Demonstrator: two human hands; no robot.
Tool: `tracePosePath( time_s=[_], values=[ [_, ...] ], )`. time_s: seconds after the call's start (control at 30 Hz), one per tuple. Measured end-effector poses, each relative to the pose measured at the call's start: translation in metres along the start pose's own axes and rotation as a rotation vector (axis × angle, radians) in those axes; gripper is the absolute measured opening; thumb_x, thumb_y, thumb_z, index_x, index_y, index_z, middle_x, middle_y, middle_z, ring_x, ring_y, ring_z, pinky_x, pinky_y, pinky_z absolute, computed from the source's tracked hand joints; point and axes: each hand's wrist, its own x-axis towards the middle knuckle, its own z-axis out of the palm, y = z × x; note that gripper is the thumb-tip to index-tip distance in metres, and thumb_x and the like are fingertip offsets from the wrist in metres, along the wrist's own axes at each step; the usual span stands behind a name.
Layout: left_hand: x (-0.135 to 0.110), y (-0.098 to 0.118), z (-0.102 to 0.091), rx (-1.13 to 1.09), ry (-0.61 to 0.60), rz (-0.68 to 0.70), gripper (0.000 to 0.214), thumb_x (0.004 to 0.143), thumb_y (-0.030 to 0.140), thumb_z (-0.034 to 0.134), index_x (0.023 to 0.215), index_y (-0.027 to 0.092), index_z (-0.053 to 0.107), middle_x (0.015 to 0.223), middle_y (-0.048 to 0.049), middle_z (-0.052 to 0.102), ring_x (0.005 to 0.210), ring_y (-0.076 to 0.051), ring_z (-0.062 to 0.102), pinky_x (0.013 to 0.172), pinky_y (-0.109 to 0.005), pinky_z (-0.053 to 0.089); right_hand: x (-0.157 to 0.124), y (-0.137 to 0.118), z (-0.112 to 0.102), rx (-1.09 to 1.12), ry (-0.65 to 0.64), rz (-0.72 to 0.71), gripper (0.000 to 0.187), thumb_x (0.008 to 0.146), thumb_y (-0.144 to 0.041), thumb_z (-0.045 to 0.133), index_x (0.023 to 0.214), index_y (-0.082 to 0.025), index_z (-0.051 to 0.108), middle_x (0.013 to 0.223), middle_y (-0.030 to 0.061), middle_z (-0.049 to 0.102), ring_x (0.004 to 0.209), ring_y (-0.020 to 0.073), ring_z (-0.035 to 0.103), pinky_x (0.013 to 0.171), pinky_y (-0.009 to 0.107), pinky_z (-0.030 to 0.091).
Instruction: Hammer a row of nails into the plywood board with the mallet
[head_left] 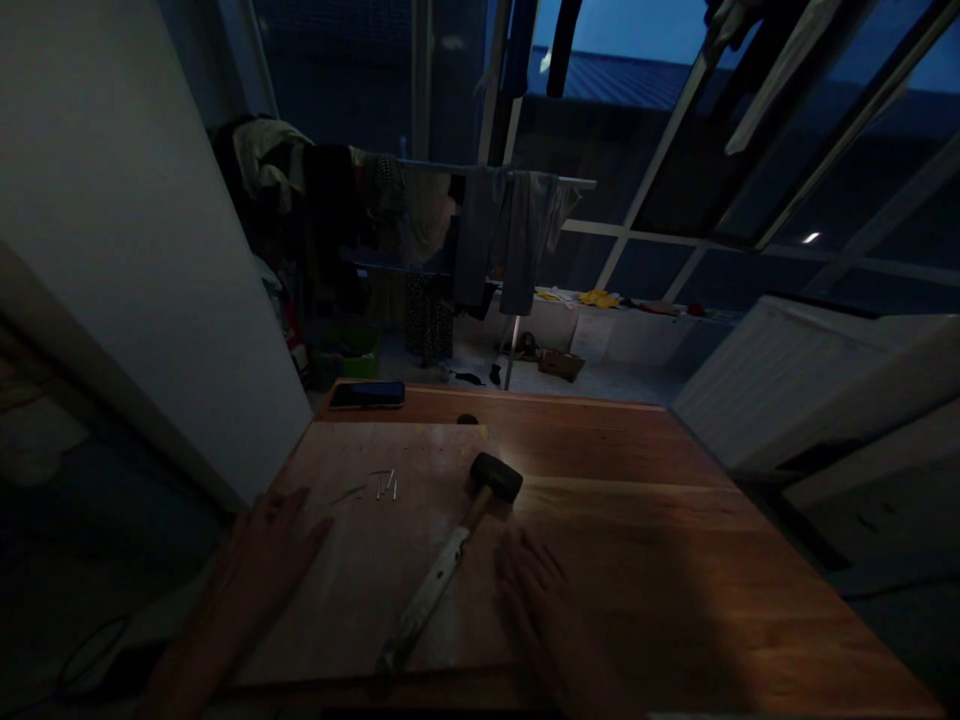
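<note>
Board (pixel 360 585), pale wood, lies flat on the near left part of a reddish wooden table (pixel 675 560), which runs on right of the board and beyond its far edge. Drying rack (pixel 480 230) hung with clothes stands well beyond the board's far edge, past the table, on the floor by dark windows. Mallet (pixel 450 555) lies on the board, slantwise across its right half: black head at the board's far right, pale handle running back toward the board's near edge, end nearly at that edge. Left hand (pixel 274 545) rests palm down on the board's left edge, fingers laid out flat and a little spread, pinching nothing, well left of the mallet handle. Right hand (pixel 532 590) rests palm down at the board's right edge, just right of the handle, fingers flat and spread, gripping nothing; light too dim to tell if it touches the handle. Phone (pixel 367 394), dark screen up, lies on the table just beyond the board's far left corner. Nails (pixel 384 487), a few loose ones, lie on the board's far half, between the left hand and the mallet head.
</note>
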Motion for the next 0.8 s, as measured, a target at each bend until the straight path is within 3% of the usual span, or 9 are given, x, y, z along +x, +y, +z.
tracePosePath(
  time_s=[0.23,0.37,0.5,0.6,0.8],
  values=[
    [-0.032,0.056,0.012,-0.101,-0.077,0.225,0.050,0.095,0.048,0.047,0.137,0.024,0.061,0.138,-0.0140,0.062,0.127,-0.034,0.057,0.105,-0.051,0.048,-0.042,0.080,-0.015,-0.075,0.219,0.110,0.045,0.103,-0.039,0.043,0.134,-0.019,0.069,0.142,0.0130,0.066,0.136,0.0335,0.058,0.114,0.059,0.047],
    [-0.033,0.082,0.022,-0.128,-0.126,0.336,0.050,0.100,0.046,0.043,0.139,0.020,0.061,0.147,-0.0152,0.057,0.133,-0.033,0.055,0.111,-0.052,0.045,-0.062,0.109,-0.028,-0.074,0.303,0.183,0.044,0.102,-0.042,0.044,0.128,-0.019,0.070,0.133,0.0155,0.070,0.126,0.0341,0.064,0.109,0.058,0.051],
    [-0.015,0.122,0.034,-0.153,-0.102,0.473,0.056,0.099,0.049,0.048,0.145,0.017,0.056,0.160,-0.0179,0.043,0.150,-0.037,0.037,0.119,-0.056,0.037,-0.062,0.105,-0.027,0.009,0.388,0.248,0.043,0.102,-0.042,0.044,0.133,-0.022,0.064,0.131,0.0154,0.067,0.119,0.0302,0.067,0.102,0.049,0.057],
    [-0.003,0.160,0.044,-0.178,-0.156,0.649,0.064,0.100,0.053,0.049,0.153,0.017,0.046,0.166,-0.0205,0.032,0.155,-0.038,0.027,0.121,-0.059,0.032,-0.049,0.086,-0.027,0.091,0.355,0.219,0.042,0.103,-0.042,0.044,0.137,-0.025,0.061,0.135,0.0137,0.064,0.123,0.0280,0.065,0.105,0.046,0.055],
    [-0.008,0.219,0.060,-0.222,-0.309,0.863,0.068,0.102,0.055,0.043,0.155,0.012,0.040,0.164,-0.0234,0.033,0.156,-0.037,0.022,0.124,-0.055,0.027,-0.020,0.056,-0.044,0.140,0.269,0.253,0.045,0.103,-0.046,0.044,0.136,-0.024,0.065,0.132,0.0141,0.070,0.124,0.0326,0.065,0.104,0.050,0.053]
  ],
)
